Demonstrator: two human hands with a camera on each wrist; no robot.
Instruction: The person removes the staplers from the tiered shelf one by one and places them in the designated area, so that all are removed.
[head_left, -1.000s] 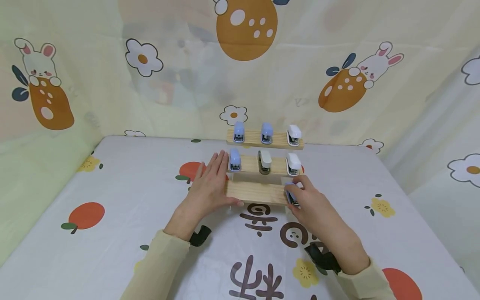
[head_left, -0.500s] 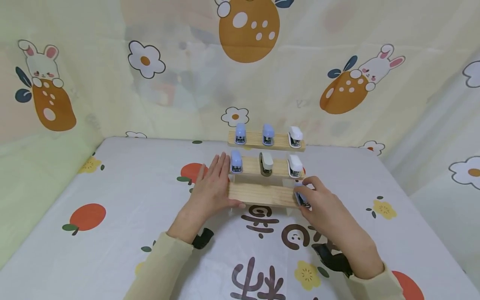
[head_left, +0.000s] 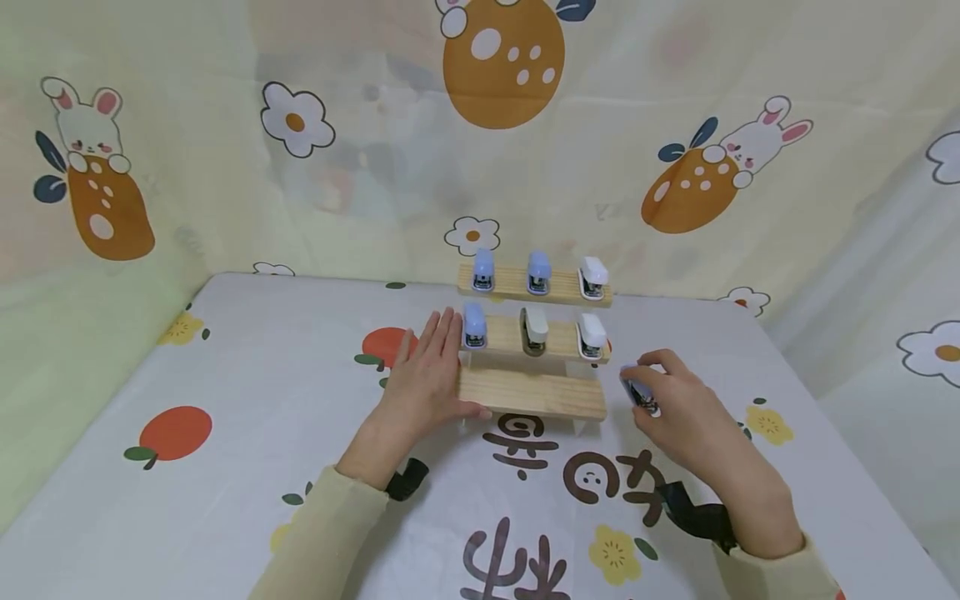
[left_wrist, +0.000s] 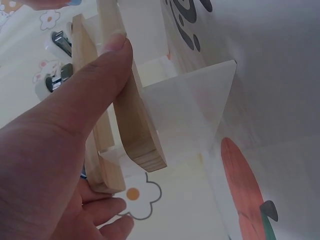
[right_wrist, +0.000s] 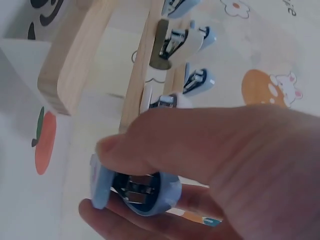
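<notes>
My right hand (head_left: 693, 412) pinches a small blue stapler (head_left: 641, 390) just off the right end of the rack. In the right wrist view the thumb presses one side of the blue stapler (right_wrist: 142, 192) and the fingers lie beneath. My left hand (head_left: 420, 379) steadies the left end of a wooden three-step rack (head_left: 532, 392), fingers straight along its side. Its thumb rests on the lowest board (left_wrist: 135, 120). Two blue staplers and a white stapler (head_left: 593, 277) stand on the top step. On the middle step are a blue stapler (head_left: 474, 325), a grey-green stapler (head_left: 534, 331) and a white stapler (head_left: 592, 335).
The rack's translucent side supports (left_wrist: 192, 100) stand on a printed tablecloth (head_left: 262, 467). Behind it hangs a patterned curtain (head_left: 375, 167). Black straps (head_left: 697, 517) circle both wrists.
My right hand has carried the blue stapler rightward off the lowest step, which is now bare. The left hand keeps its place on the rack. The view has shifted slightly.
</notes>
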